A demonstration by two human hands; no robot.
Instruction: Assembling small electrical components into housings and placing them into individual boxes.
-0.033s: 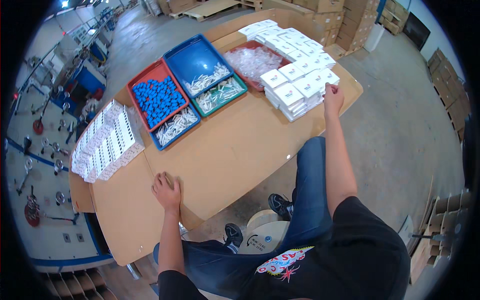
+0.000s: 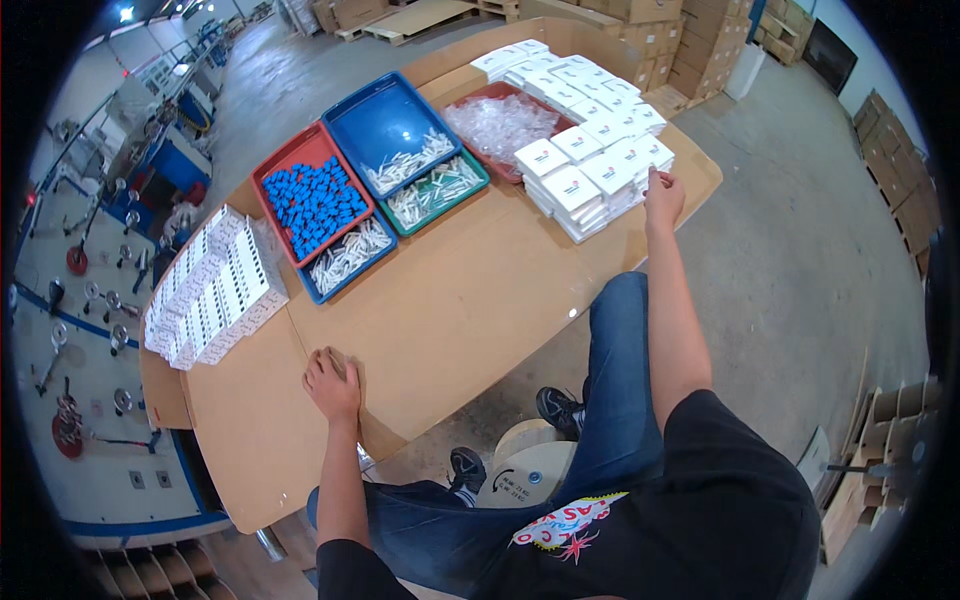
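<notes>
My right hand is stretched out to the far right of the cardboard-topped table. Its fingertips touch the near edge of the stacks of flat white boxes; I see nothing lifted in it. My left hand rests palm down on the bare cardboard near the table's front edge and holds nothing. Rows of upright white boxes stand to its upper left.
Behind the bare middle lie a red tray of blue parts, a blue tray, a green tray and another blue tray with white parts, and a red tray of clear bags. A stool stands below me. Cartons are stacked at the back.
</notes>
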